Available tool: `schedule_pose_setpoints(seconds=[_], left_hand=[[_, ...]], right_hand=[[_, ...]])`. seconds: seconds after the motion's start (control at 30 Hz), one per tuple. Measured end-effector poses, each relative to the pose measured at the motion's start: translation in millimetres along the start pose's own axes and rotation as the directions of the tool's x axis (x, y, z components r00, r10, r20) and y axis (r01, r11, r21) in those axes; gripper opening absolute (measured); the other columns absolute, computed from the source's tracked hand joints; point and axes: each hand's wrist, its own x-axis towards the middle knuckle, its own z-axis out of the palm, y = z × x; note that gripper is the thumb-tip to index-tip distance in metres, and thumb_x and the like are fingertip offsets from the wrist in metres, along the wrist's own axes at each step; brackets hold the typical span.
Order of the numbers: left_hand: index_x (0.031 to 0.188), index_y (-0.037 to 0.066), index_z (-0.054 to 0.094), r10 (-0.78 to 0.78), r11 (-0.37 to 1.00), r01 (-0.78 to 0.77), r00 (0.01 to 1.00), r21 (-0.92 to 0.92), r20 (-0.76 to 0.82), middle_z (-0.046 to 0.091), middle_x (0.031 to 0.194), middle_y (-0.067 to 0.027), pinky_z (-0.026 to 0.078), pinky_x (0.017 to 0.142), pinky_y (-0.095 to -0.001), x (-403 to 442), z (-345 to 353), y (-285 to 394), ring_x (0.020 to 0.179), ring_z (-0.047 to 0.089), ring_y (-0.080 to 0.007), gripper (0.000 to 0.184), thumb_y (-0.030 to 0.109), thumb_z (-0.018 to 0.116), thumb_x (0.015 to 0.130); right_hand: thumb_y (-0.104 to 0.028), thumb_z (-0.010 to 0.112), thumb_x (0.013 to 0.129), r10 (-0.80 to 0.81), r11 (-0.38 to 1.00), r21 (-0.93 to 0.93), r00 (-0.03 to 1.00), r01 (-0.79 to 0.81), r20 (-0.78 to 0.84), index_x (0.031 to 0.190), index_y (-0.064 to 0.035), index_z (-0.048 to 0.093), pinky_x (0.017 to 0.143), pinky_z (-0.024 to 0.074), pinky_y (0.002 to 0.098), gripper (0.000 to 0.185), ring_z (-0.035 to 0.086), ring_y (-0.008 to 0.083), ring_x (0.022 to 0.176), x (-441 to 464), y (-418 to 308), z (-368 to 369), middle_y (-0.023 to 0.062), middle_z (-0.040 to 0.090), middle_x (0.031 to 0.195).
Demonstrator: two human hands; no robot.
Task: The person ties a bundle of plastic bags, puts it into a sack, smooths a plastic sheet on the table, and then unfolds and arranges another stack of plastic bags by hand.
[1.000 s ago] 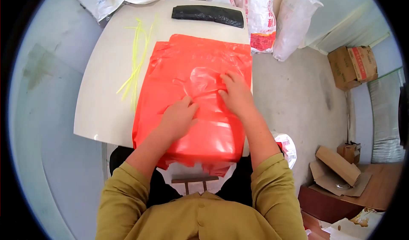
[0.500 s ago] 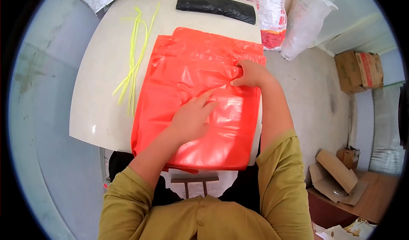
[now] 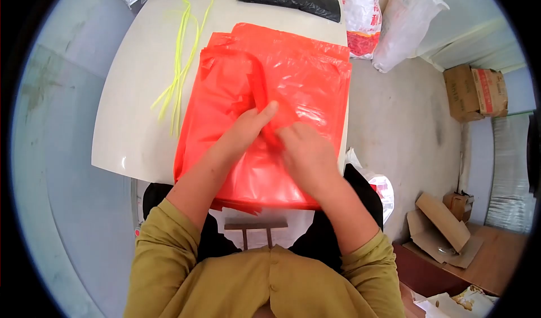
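Red plastic bags lie flat in a stack on the pale table, the lower edge hanging over its front. The top bag's right side is lifted and folded over toward the middle. My left hand is closed on the folded red plastic near the stack's centre, thumb uppermost. Just to its right, my right hand has its fingers curled on the same plastic, slightly blurred. Yellow-green strips lie left of the stack, and a folded black plastic bundle lies beyond it.
White printed sacks and a translucent bag stand past the table's far right corner. A cardboard box is on the right. Opened cardboard rests on a brown desk at the lower right.
My right hand has come from the stack's right edge to the middle, beside my left hand, folding the top red bag's side over. My left hand has closed on the plastic.
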Motion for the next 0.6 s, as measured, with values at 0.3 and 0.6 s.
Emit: schedule_pose_setpoints(seconds=[0.3, 0.6], left_hand=[[0.130, 0.000, 0.058, 0.032, 0.998, -0.039, 0.992, -0.053, -0.124, 0.067, 0.115, -0.0103, 0.054, 0.085, -0.0320, -1.0, 1.7, 4.7, 0.103, 0.065, -0.0175, 0.042, 0.020, 0.067, 0.094], [0.152, -0.004, 0.031, 0.117, 0.987, -0.124, 0.990, -0.098, -0.077, 0.050, 0.144, -0.0166, 0.050, 0.102, -0.0350, -6.6, 6.0, 7.9, 0.125, 0.057, -0.0226, 0.071, 0.015, 0.068, 0.094]], right_hand=[[-0.024, 0.069, 0.093, 0.066, 0.872, 0.485, 0.998, -0.067, 0.020, 0.127, -0.0047, 0.064, 0.100, 0.0490, 0.0417, 0.040, 0.061, 0.0330, 0.115, 32.3, 51.6, 1.3, 0.0162, 0.064, 0.127], [-0.028, 0.071, 0.091, 0.131, 0.858, 0.499, 0.991, -0.124, 0.022, 0.139, -0.0009, 0.054, 0.109, 0.0427, 0.0434, 0.058, 0.054, 0.0371, 0.130, 27.5, 71.3, 26.4, 0.0214, 0.055, 0.142]])
